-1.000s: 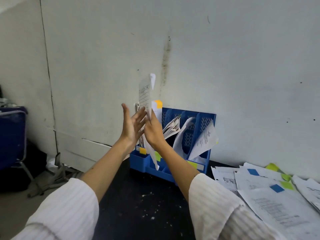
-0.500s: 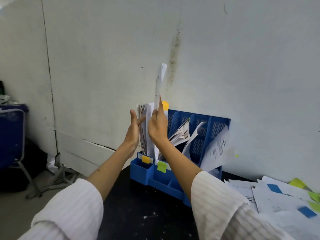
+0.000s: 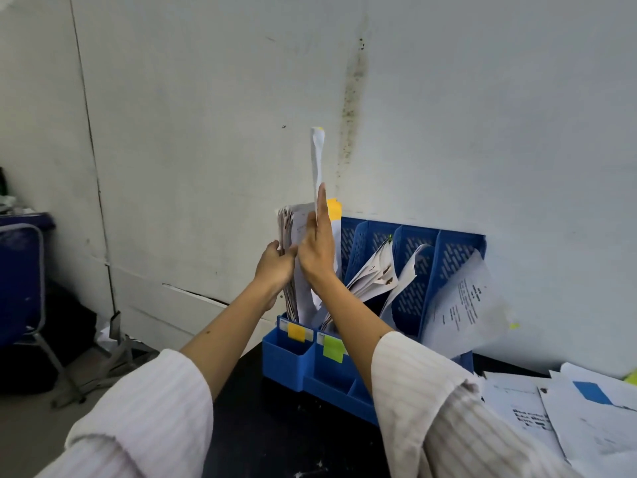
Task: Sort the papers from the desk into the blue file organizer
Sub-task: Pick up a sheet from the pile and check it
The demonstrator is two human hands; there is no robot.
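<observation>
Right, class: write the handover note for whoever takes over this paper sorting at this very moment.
Left hand grips the paper stack standing in the leftmost slot of the blue file organizer.
Right hand holds one sheet upright above that slot.
Done: several slots hold papers.
Left: slide this sheet in, then sort the loose papers on the desk.

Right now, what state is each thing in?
Left hand: grips the stack in the leftmost slot.
Right hand: holds a sheet upright.
Sheet: upright, lower end in the organizer.
Blue file organizer: upright, slots partly filled.
Loose papers: lying unsorted on the desk.
</observation>
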